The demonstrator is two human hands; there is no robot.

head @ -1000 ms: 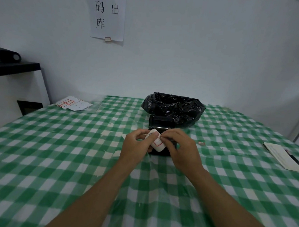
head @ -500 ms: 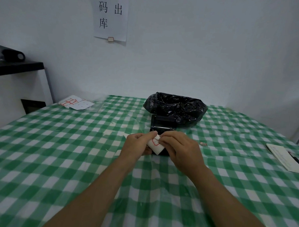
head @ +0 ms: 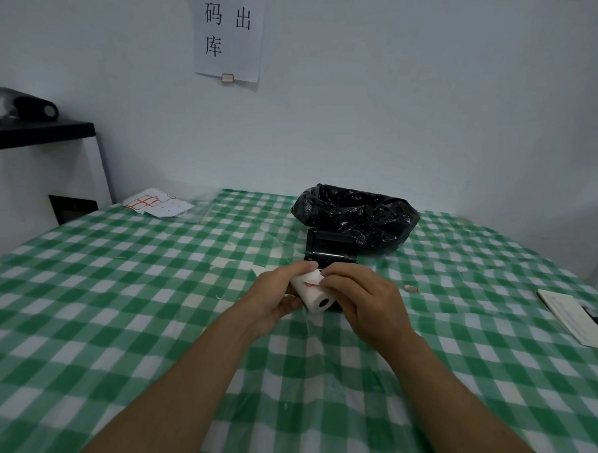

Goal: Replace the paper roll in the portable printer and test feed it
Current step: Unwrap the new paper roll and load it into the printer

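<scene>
A white paper roll point(head: 313, 293) with a dark core hole facing me is held just above the green checked table. My left hand point(head: 275, 295) grips the roll's left end from below. The fingertips of my right hand point(head: 364, 302) pinch a small red-marked sticker on the roll's loose end, at its top. Behind my hands the black portable printer point(head: 331, 250) stands with its lid raised; its lower body is hidden by the roll and my right hand.
A black plastic bag point(head: 356, 213) sits right behind the printer. Label sheets with red marks point(head: 156, 204) lie at the far left corner. A notebook with a pen point(head: 573, 315) rests near the right edge. A small pinkish scrap point(head: 410, 288) lies right of my hands.
The roll has turned so its core hole now faces me, and both hands have dropped slightly. My right fingers have shifted onto the red-marked sticker at the roll's top.
</scene>
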